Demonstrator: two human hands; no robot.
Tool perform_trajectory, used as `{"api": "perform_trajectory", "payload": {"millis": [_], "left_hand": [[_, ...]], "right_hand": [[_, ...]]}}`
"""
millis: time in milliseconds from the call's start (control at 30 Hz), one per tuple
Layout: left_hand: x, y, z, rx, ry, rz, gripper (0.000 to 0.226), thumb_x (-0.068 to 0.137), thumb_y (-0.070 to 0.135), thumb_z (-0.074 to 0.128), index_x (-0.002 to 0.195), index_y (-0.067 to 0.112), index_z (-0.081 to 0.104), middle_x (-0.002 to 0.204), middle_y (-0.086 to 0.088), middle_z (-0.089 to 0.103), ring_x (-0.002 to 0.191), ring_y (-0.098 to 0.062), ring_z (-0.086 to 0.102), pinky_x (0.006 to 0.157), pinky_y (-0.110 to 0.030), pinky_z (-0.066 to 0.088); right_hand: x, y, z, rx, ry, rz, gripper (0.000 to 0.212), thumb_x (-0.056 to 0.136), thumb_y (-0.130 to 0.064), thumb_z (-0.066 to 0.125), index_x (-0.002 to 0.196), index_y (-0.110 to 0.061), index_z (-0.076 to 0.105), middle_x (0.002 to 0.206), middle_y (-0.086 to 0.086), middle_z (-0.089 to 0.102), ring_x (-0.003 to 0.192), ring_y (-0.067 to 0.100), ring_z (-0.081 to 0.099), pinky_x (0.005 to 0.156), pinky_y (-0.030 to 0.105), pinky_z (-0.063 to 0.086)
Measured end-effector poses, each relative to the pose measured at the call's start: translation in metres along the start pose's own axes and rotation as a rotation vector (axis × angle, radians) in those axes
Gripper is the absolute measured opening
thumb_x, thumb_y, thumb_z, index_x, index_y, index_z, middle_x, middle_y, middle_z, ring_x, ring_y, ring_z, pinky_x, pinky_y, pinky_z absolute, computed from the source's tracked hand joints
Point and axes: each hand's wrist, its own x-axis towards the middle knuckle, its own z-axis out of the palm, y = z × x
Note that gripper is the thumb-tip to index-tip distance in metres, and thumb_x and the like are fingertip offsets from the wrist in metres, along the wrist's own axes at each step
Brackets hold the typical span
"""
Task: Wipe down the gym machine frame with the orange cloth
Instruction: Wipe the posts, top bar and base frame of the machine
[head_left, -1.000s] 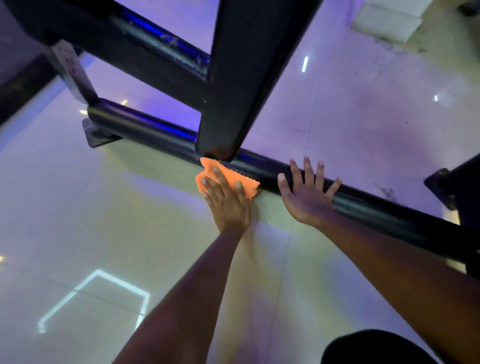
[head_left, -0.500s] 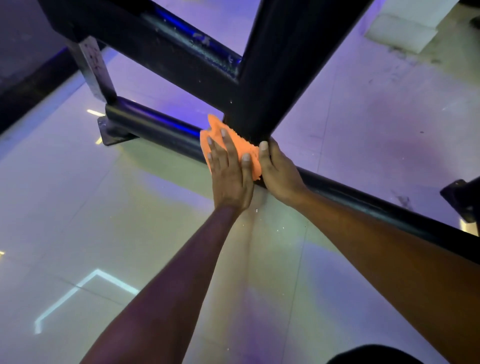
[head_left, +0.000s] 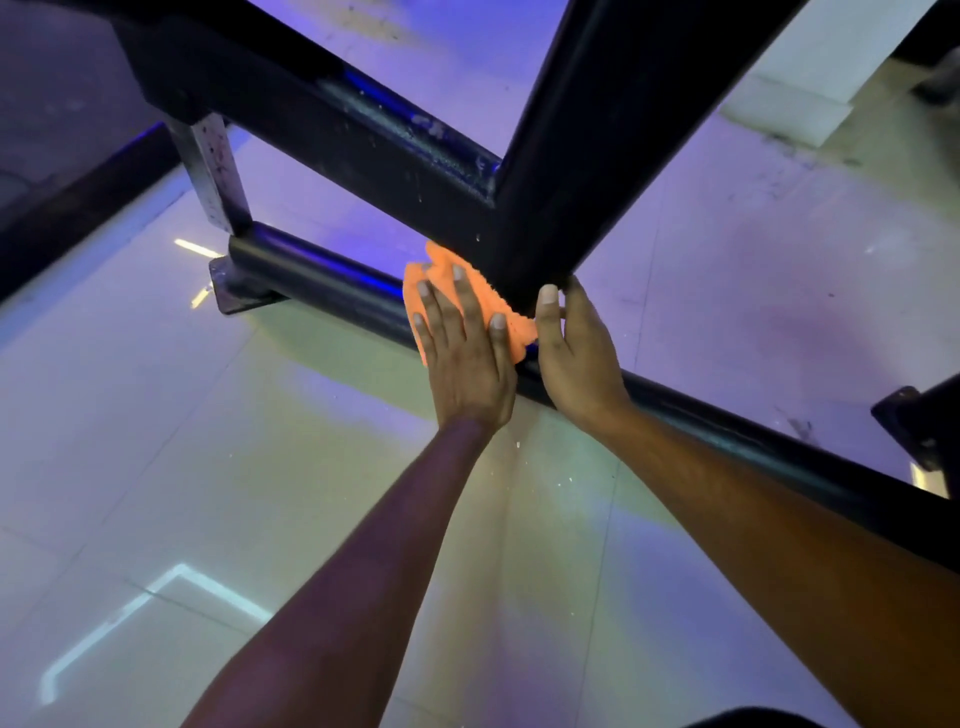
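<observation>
The black gym machine frame (head_left: 613, 156) has a thick upright post that meets a round floor tube (head_left: 311, 280) running from left to lower right. The orange cloth (head_left: 441, 280) lies on the tube at the foot of the post. My left hand (head_left: 462, 343) presses flat on the cloth, fingers spread. Just to the right, my right hand (head_left: 576, 353) curls around the base of the post and the tube, thumb up against the post, its fingers hidden behind.
A slanted black beam (head_left: 332, 124) crosses above the tube at upper left, with a grey bracket (head_left: 215, 171) and a floor plate (head_left: 228, 291) at the tube's left end. Another black machine foot (head_left: 924, 415) stands at right. Glossy pale floor tiles (head_left: 208, 467) lie all around.
My left hand slid the cloth up from the tube's near side onto the joint at the post's foot. My right hand moved left from resting open on the tube to gripping the post's base.
</observation>
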Motion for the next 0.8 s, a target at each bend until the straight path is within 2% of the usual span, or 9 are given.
{"api": "perform_trajectory", "payload": {"millis": [67, 133, 233, 300, 467, 567, 667, 733, 800], "left_hand": [[0.012, 0.014, -0.006, 0.025, 0.025, 0.093, 0.074, 0.12, 0.036, 0.036, 0.171, 0.013, -0.013, 0.176, -0.007, -0.017, 0.163, -0.02, -0.028, 0.136, -0.05, -0.007], [0.019, 0.017, -0.014, 0.083, 0.034, 0.14, 0.074, 0.119, 0.039, 0.035, 0.172, 0.017, -0.011, 0.179, -0.012, -0.013, 0.164, -0.022, -0.025, 0.136, -0.051, -0.007], [0.042, 0.009, -0.035, 0.102, 0.126, -0.005, 0.069, 0.119, 0.041, 0.03, 0.173, 0.02, -0.01, 0.181, -0.019, -0.006, 0.168, -0.031, -0.015, 0.135, -0.054, -0.009], [0.065, 0.013, -0.048, 0.009, 0.168, -0.091, 0.065, 0.121, 0.035, 0.028, 0.174, 0.016, -0.004, 0.181, -0.018, -0.007, 0.168, -0.033, -0.012, 0.135, -0.051, -0.011], [0.056, 0.002, -0.062, 0.174, 0.005, 0.253, 0.068, 0.12, 0.041, 0.027, 0.17, 0.029, -0.018, 0.182, -0.017, -0.004, 0.168, -0.027, -0.016, 0.134, -0.047, -0.015], [0.087, -0.003, -0.077, 0.107, 0.134, -0.014, 0.065, 0.12, 0.042, 0.023, 0.173, 0.025, -0.01, 0.182, -0.017, -0.008, 0.168, -0.031, -0.014, 0.135, -0.056, -0.01], [0.086, 0.013, -0.082, 0.076, 0.1, 0.039, 0.066, 0.12, 0.039, 0.028, 0.174, 0.017, -0.002, 0.182, -0.017, -0.008, 0.168, -0.032, -0.013, 0.135, -0.051, -0.012], [0.073, 0.014, -0.079, 0.136, 0.023, 0.203, 0.067, 0.12, 0.039, 0.032, 0.175, 0.021, -0.002, 0.182, -0.016, -0.008, 0.168, -0.028, -0.015, 0.134, -0.046, -0.015], [0.084, 0.005, -0.087, 0.15, 0.04, 0.205, 0.067, 0.12, 0.039, 0.032, 0.174, 0.024, -0.004, 0.182, -0.012, -0.009, 0.168, -0.025, -0.017, 0.134, -0.048, -0.015]], "right_hand": [[0.006, -0.001, -0.001, -0.009, 0.115, -0.079, 0.077, 0.107, -0.076, 0.025, 0.173, -0.036, 0.021, 0.174, -0.005, 0.042, 0.155, 0.024, 0.048, 0.121, 0.057, 0.05], [0.01, -0.009, -0.004, -0.021, 0.182, -0.119, 0.08, 0.107, -0.072, 0.031, 0.175, -0.037, 0.009, 0.178, -0.007, 0.034, 0.159, 0.025, 0.045, 0.123, 0.059, 0.048], [0.006, -0.014, -0.01, 0.029, 0.169, -0.146, 0.083, 0.108, -0.067, 0.034, 0.176, -0.033, 0.001, 0.18, -0.007, 0.029, 0.161, 0.025, 0.04, 0.126, 0.059, 0.043], [0.004, -0.018, -0.012, 0.05, 0.166, -0.143, 0.081, 0.11, -0.064, 0.037, 0.176, -0.032, 0.004, 0.179, -0.008, 0.032, 0.16, 0.024, 0.042, 0.126, 0.058, 0.045], [0.002, -0.036, -0.021, 0.106, 0.121, -0.055, 0.068, 0.114, -0.061, 0.041, 0.17, -0.026, 0.022, 0.164, -0.006, 0.053, 0.145, 0.021, 0.059, 0.117, 0.05, 0.055], [0.0, -0.04, -0.03, 0.108, 0.092, -0.046, 0.061, 0.115, -0.057, 0.041, 0.164, -0.021, 0.033, 0.151, -0.003, 0.063, 0.135, 0.019, 0.064, 0.104, 0.032, 0.058], [-0.002, -0.054, -0.043, -0.181, 0.008, 0.048, 0.058, 0.115, -0.063, 0.028, 0.13, -0.015, 0.058, 0.102, 0.0, 0.072, 0.09, 0.02, 0.071, 0.062, 0.024, 0.043], [-0.006, -0.064, -0.051, -0.515, 0.002, 0.011, 0.068, 0.115, -0.064, 0.022, 0.087, -0.016, 0.06, 0.075, 0.0, 0.061, 0.069, 0.023, 0.061, 0.054, 0.032, 0.029], [-0.01, -0.072, -0.055, -0.716, 0.133, -0.242, 0.065, 0.117, -0.061, 0.029, 0.074, -0.017, 0.053, 0.067, 0.001, 0.057, 0.066, 0.032, 0.06, 0.055, 0.034, 0.026]]}}
